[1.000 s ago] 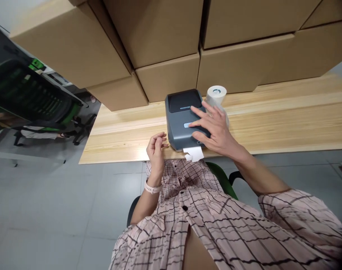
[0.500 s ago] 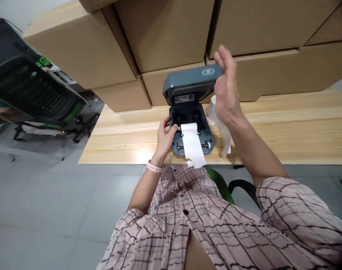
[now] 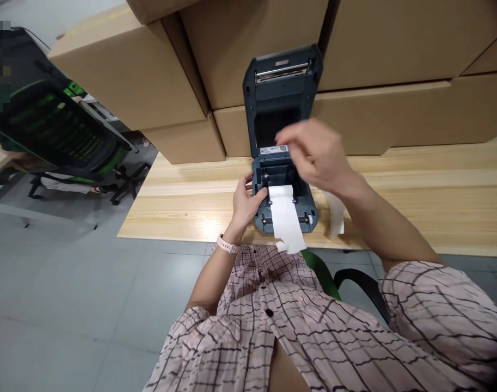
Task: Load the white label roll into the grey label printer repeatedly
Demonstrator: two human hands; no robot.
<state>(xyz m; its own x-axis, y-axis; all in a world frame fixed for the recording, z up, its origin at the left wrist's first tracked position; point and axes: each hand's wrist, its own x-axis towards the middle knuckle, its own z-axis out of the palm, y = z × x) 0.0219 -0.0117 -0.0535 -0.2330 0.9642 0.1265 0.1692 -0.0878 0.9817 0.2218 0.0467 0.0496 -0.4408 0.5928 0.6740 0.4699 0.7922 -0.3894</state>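
Note:
A dark blue-grey printer (image 3: pixel 258 218) sits on the wooden table with its lid (image 3: pixel 283 100) raised wide. Inside lies a white paper roll (image 3: pixel 281 190), its strip (image 3: pixel 288 223) running forward past the table's front edge, torn at the end. My left hand (image 3: pixel 247 202) grips the printer's left side, thumb on the rim and fingers outside. Above the printer's right part is my right hand (image 3: pixel 317 152), fingers curled and blurred, touching nothing that I can make out. Another loose white strip (image 3: pixel 337 215) lies to the right of the printer, partly behind my right forearm.
Cardboard boxes (image 3: pixel 134 81) are stacked along the back of the wooden table (image 3: pixel 183 201). A black and green chair (image 3: pixel 52 130) stands on the far left, with part of a person beyond it. Under me is a green and black chair (image 3: pixel 321 272).
The lid has swung further back and now stands upright. My right hand has let go of it and moved down and left over the printer. My left hand stays at the printer's side.

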